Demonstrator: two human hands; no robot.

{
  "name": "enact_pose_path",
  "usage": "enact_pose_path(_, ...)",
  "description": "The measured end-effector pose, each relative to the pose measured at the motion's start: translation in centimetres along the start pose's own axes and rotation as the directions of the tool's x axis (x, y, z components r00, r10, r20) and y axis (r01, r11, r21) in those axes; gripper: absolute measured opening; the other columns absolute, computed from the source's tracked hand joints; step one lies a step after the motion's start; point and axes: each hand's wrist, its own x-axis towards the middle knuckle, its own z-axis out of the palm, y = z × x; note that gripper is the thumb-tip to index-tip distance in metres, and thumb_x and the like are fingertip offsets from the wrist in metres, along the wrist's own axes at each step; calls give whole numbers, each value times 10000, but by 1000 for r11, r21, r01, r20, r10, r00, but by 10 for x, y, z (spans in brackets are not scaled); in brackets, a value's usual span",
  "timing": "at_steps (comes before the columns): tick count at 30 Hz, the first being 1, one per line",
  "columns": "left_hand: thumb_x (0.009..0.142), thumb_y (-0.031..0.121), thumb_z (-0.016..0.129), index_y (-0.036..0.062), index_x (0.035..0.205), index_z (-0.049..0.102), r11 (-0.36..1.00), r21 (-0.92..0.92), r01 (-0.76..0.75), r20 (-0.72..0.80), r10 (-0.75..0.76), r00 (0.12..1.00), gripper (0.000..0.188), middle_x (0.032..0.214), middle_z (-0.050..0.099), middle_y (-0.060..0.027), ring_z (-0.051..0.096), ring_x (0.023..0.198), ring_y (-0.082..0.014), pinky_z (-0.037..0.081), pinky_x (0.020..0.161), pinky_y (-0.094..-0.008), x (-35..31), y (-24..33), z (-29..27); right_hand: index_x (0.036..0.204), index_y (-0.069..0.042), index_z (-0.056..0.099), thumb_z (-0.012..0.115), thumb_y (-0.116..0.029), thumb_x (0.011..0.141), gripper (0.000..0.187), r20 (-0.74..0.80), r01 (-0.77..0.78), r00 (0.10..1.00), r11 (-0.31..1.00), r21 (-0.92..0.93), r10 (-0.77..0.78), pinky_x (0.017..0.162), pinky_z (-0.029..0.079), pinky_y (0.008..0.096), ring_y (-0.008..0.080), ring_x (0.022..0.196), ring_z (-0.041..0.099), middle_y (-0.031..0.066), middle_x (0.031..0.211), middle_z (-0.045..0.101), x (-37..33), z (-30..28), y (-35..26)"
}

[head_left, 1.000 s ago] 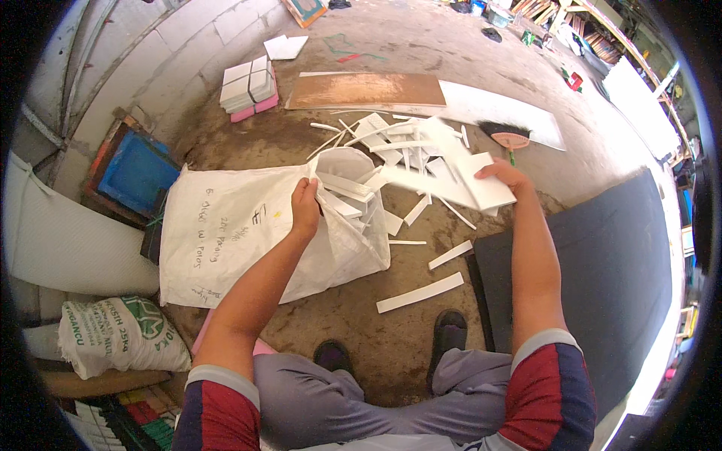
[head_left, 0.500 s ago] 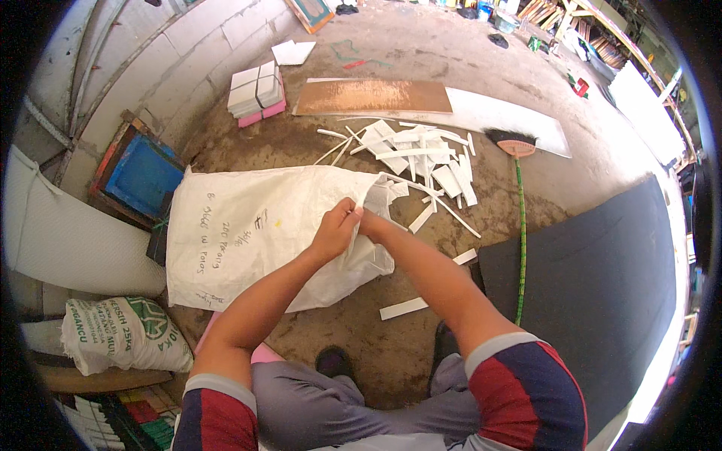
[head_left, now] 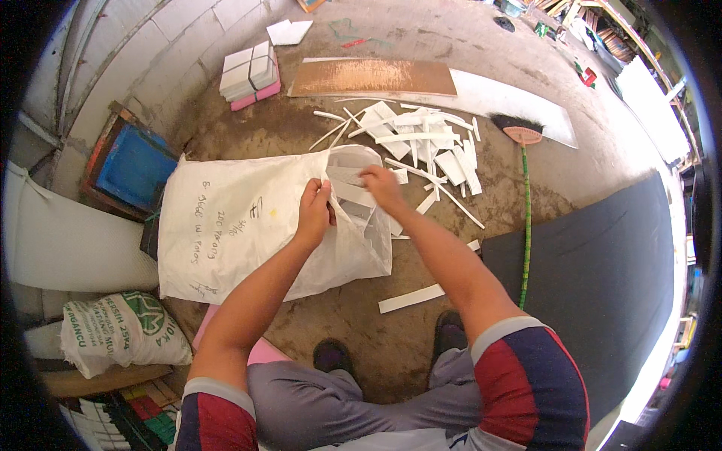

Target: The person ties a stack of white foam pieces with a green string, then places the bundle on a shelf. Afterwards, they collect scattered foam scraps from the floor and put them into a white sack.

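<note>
A large white woven sack (head_left: 233, 225) with handwriting on it lies on its side on the floor in front of me. My left hand (head_left: 314, 209) is closed on the upper edge of its mouth and lifts it, so the opening gapes to the right. White strips show inside. My right hand (head_left: 383, 188) is at the mouth, its fingers curled and smeared by motion; whether it holds anything cannot be made out. Just beyond the opening lies a loose pile of white foam-like strips and offcuts (head_left: 421, 139). A single white strip (head_left: 412, 298) lies nearer my feet.
A long-handled broom (head_left: 525, 218) lies right of the pile, partly over a dark sheet (head_left: 594, 286). Behind are a brown board (head_left: 372, 77) and a strapped white-and-pink stack (head_left: 250, 74). Left are a blue framed panel (head_left: 139, 171) and a smaller filled sack (head_left: 124, 331).
The sack's mouth has been pulled wider open. My right hand has come out from inside the mouth toward its far side; my left hand has shifted left with the edge.
</note>
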Motion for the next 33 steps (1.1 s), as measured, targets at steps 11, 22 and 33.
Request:
enact_pose_path(11,1093,279,499,100,947,515,999,34,-18,-32,19,999,232,667,521,16,439,443,-78,363,392,-255,10,-8,23,1115,-66,722,787,-249,794,374,-43,-231,961,710,-665,272,972,522,512,418,1164,615,225,1178,660,-98,-15,57)
enact_pose_path(22,1088,266,503,110,926,514,1000,-21,-1,-68,-1,998,226,656,511,20,439,435,-76,372,396,-250,12,-7,8,1250,-102,663,817,-210,748,536,237,134,958,477,-869,162,1003,528,488,334,1283,584,147,1253,671,-75,-126,77)
enact_pose_path(33,1098,287,498,107,916,507,1000,5,-28,28,28,999,257,650,507,16,438,429,-81,359,385,-259,3,-15,17,1282,-51,555,882,-546,704,829,8,-205,921,502,-840,389,927,534,542,427,1045,700,190,1164,724,-108,-149,52)
